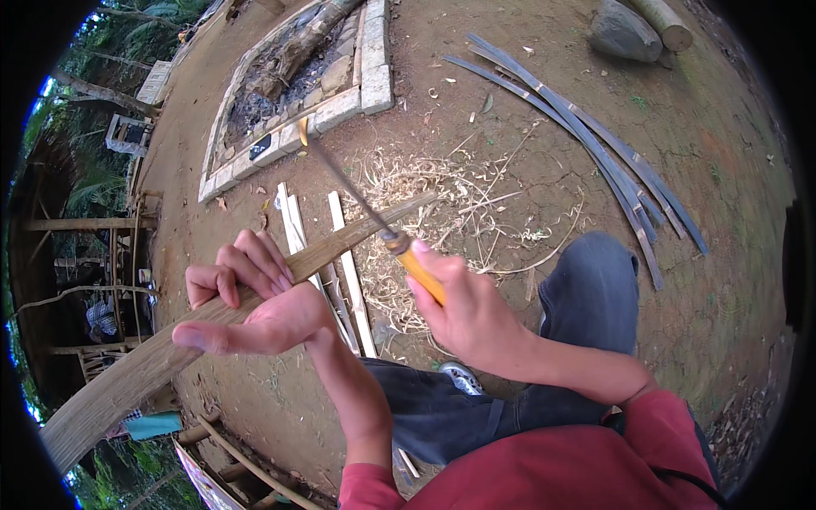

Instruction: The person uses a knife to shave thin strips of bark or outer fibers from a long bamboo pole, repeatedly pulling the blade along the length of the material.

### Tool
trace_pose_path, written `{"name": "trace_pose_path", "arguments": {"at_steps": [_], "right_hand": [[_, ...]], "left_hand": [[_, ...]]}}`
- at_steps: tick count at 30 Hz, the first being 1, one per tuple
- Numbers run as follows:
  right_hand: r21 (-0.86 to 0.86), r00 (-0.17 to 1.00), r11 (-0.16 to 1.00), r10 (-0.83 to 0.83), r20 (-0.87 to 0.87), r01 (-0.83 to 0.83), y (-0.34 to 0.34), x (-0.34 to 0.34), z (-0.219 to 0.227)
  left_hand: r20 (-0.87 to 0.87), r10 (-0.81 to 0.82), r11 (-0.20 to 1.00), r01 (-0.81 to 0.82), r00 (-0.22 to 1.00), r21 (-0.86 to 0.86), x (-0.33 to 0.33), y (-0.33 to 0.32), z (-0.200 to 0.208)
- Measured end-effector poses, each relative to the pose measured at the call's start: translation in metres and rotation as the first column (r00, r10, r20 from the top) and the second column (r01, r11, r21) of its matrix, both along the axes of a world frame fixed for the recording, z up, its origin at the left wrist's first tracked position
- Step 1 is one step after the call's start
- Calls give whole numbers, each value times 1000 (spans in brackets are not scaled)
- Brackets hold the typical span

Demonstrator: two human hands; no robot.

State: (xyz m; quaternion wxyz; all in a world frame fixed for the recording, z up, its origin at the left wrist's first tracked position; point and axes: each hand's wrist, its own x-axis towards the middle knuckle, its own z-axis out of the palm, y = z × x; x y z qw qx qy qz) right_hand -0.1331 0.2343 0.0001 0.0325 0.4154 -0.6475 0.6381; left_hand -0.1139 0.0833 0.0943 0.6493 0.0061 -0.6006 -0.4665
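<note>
A long, tapering grey-brown wooden strip (pixel 110 399) runs from the lower left, broad and close to me, up to a narrow end above the shavings. My left hand (pixel 263 310) is on its middle, fingers curled around it and thumb stretched across. My right hand (pixel 463 310) grips the yellow handle of a knife (pixel 421 276). The knife's long, dark, narrow blade (pixel 348 187) points up and left, crossing over the strip near its thin end. Whether the blade touches the wood I cannot tell.
Curly shavings (pixel 399 289) litter the dirt ground below my hands. Pale wooden slats (pixel 348 263) lie beside them. Dark split strips (pixel 595 136) rest at the right. A stone-edged fire pit (pixel 374 59) is beyond, and a boulder (pixel 625 32) sits at the far right.
</note>
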Motion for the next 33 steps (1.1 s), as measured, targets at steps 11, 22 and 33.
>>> {"name": "trace_pose_path", "arguments": {"at_steps": [11,22,33], "right_hand": [[528,948,807,120,296,-267,1,-7,-42],[578,901,739,90,425,-347,-1,-20,-35],[344,967,922,101,235,-180,-2,-24,-18]], "left_hand": [[4,255,966,-255,967,30,-16,14,-3],[-81,221,972,-213,972,95,-16,13,-4],[-53,183,981,-180,982,67,-19,16,-6]]}}
